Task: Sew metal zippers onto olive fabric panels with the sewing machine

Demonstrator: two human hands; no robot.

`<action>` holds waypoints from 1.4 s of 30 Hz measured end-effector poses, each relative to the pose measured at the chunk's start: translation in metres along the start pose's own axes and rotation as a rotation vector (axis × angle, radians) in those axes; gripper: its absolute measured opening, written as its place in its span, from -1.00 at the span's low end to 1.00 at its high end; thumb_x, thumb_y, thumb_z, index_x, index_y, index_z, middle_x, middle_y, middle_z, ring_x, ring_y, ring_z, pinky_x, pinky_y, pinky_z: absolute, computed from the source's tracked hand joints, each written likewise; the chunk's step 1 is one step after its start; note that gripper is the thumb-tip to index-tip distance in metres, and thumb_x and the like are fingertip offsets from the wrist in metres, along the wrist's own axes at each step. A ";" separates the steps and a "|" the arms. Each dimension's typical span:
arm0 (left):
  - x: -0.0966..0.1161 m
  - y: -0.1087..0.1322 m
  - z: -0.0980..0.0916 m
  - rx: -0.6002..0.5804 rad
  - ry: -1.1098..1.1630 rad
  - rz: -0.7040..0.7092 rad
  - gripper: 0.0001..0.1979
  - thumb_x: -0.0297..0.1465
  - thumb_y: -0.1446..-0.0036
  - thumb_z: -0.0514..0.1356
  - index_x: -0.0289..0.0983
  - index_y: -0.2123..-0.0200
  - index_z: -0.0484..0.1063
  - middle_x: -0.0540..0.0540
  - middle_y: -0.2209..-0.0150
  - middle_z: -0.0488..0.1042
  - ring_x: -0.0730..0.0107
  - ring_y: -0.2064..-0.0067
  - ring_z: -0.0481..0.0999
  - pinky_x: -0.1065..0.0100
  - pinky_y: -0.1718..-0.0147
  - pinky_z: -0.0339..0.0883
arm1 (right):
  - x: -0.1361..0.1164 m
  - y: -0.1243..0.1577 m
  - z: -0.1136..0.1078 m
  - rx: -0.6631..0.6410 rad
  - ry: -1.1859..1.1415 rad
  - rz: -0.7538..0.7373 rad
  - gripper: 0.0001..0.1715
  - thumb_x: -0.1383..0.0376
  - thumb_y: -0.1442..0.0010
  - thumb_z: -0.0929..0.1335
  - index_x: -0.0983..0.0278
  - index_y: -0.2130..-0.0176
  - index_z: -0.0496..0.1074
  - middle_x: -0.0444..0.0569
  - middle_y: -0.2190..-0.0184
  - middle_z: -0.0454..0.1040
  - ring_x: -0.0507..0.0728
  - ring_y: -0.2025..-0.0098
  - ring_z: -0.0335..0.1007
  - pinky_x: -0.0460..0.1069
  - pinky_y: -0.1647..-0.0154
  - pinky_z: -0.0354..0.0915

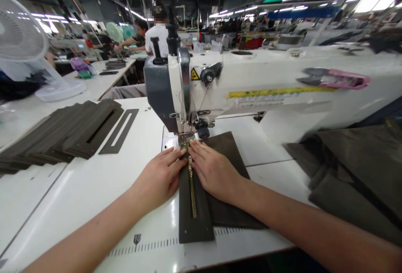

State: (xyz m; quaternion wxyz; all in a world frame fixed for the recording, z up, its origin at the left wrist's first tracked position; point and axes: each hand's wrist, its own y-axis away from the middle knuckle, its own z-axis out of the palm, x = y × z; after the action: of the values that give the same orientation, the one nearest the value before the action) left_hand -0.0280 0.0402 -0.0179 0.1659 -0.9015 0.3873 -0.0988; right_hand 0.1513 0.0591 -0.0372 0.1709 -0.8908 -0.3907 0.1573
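Observation:
Beneath the presser foot of a white sewing machine [185, 139] lies a dark olive fabric panel [197, 230] with a long slot. A brass-toothed zipper [192, 197] shows in that slot, its slider close to my fingertips. My left hand [161, 174] rests at the panel's left edge, fingers stretched towards the needle area, thumb partly hidden. My right hand [216, 172] lies flat across the panel's right side, fingers pointing at the presser foot. Under my right wrist spreads a larger olive fabric piece [232, 212].
Left of the machine lie a fanned stack of slotted panels [72, 128] and a single slotted panel [121, 132]. Dark fabric [354, 172] is heaped at the right. Pink-handled thread snips [339, 79] sit on the machine arm. A white fan [23, 30] stands left; people work behind.

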 end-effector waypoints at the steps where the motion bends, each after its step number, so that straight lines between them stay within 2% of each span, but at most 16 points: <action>1: 0.000 0.000 0.000 0.000 -0.001 -0.001 -0.64 -0.59 0.05 -0.03 -0.39 0.17 0.41 -0.27 0.05 0.41 0.19 0.02 0.40 0.09 -0.01 0.29 | 0.000 0.000 0.000 -0.001 0.000 -0.001 -0.54 0.40 -0.23 0.10 0.62 -0.02 0.29 0.30 -0.08 0.23 0.22 -0.15 0.10 0.12 -0.17 0.09; 7: -0.001 0.002 -0.001 -0.004 -0.005 0.004 -0.63 -0.60 0.07 -0.02 -0.43 0.18 0.42 -0.30 0.05 0.41 0.13 0.00 0.39 0.04 -0.03 0.26 | -0.003 -0.001 0.000 0.006 0.029 -0.010 -0.55 0.41 -0.22 0.10 0.62 0.00 0.31 0.30 -0.05 0.26 0.23 -0.13 0.14 0.11 -0.17 0.09; 14: -0.011 0.003 -0.007 -0.039 0.022 0.052 -0.63 -0.61 0.03 -0.06 -0.38 0.18 0.41 -0.26 0.03 0.40 0.21 -0.01 0.38 0.06 -0.04 0.24 | -0.016 -0.006 0.006 -0.006 0.121 0.078 -0.56 0.46 -0.16 0.15 0.65 0.00 0.30 0.38 -0.04 0.25 0.32 -0.11 0.15 0.14 -0.14 0.11; 18: -0.014 0.005 -0.004 -0.026 0.035 0.060 -0.63 -0.61 0.01 -0.06 -0.34 0.15 0.39 -0.23 0.01 0.39 0.23 -0.03 0.37 0.09 -0.06 0.22 | -0.017 -0.006 0.006 -0.041 0.118 0.089 -0.53 0.45 -0.17 0.16 0.66 -0.03 0.26 0.38 -0.08 0.20 0.31 -0.15 0.07 0.14 -0.15 0.09; 23: -0.012 0.000 -0.003 -0.012 0.018 0.053 -0.66 -0.58 -0.03 -0.05 -0.35 0.16 0.39 -0.25 0.05 0.40 0.18 0.02 0.39 0.08 0.01 0.30 | -0.009 -0.006 0.004 -0.055 0.099 0.067 -0.52 0.42 -0.20 0.12 0.66 -0.05 0.23 0.37 -0.10 0.17 0.29 -0.18 0.03 0.13 -0.17 0.05; 27: -0.008 -0.004 -0.001 -0.011 0.029 0.024 -0.66 -0.58 0.00 -0.04 -0.37 0.17 0.39 -0.26 0.13 0.41 0.19 0.06 0.40 0.12 0.06 0.35 | 0.000 -0.007 0.004 -0.002 0.053 0.006 -0.55 0.42 -0.23 0.10 0.63 -0.01 0.28 0.34 -0.05 0.26 0.25 -0.13 0.12 0.10 -0.16 0.08; 30: -0.010 -0.005 0.004 0.017 0.024 -0.001 -0.66 -0.57 0.01 -0.03 -0.39 0.15 0.38 -0.28 0.14 0.40 0.17 0.06 0.39 0.12 0.09 0.37 | 0.007 -0.009 0.004 0.064 -0.042 -0.022 -0.61 0.42 -0.21 0.13 0.53 0.04 0.32 0.27 0.01 0.32 0.23 -0.08 0.18 0.13 -0.09 0.16; 33: -0.015 -0.006 0.007 0.038 0.015 -0.015 -0.65 -0.56 0.01 -0.02 -0.37 0.15 0.38 -0.25 0.16 0.41 0.18 0.08 0.40 0.12 0.11 0.38 | 0.014 -0.013 0.003 0.102 -0.199 0.032 -0.76 0.41 -0.15 0.22 0.40 0.16 0.34 0.16 0.09 0.35 0.20 0.03 0.24 0.12 0.02 0.24; 36: -0.014 -0.005 0.003 0.050 0.009 0.001 -0.66 -0.55 0.01 -0.01 -0.35 0.16 0.40 -0.22 0.18 0.44 0.18 0.11 0.43 0.12 0.13 0.40 | 0.015 -0.014 -0.003 0.107 -0.292 0.129 -0.97 0.43 -0.07 0.29 0.34 0.37 0.30 0.02 0.33 0.37 0.14 0.24 0.27 0.06 0.21 0.29; 38: -0.008 -0.001 -0.002 0.051 0.023 0.026 -0.68 -0.55 0.00 -0.02 -0.35 0.18 0.41 -0.22 0.20 0.46 0.19 0.14 0.45 0.13 0.13 0.40 | 0.009 -0.010 -0.013 0.103 -0.263 0.145 -0.93 0.46 -0.09 0.26 0.32 0.41 0.27 -0.03 0.42 0.34 0.12 0.32 0.25 0.04 0.29 0.28; 42: 0.011 0.013 -0.010 0.051 0.069 0.022 -0.71 -0.55 -0.06 -0.02 -0.33 0.18 0.40 -0.22 0.17 0.47 0.23 0.12 0.46 0.14 0.09 0.38 | -0.020 0.016 -0.035 0.090 -0.125 -0.025 -0.84 0.40 -0.12 0.22 0.34 0.29 0.36 0.10 0.21 0.39 0.19 0.15 0.27 0.12 0.08 0.23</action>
State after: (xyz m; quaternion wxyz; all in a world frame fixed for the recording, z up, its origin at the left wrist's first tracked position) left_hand -0.0324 0.0213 -0.0127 0.1764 -0.8888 0.3999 -0.1380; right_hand 0.1630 0.0278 -0.0101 0.1880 -0.8658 -0.4040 0.2279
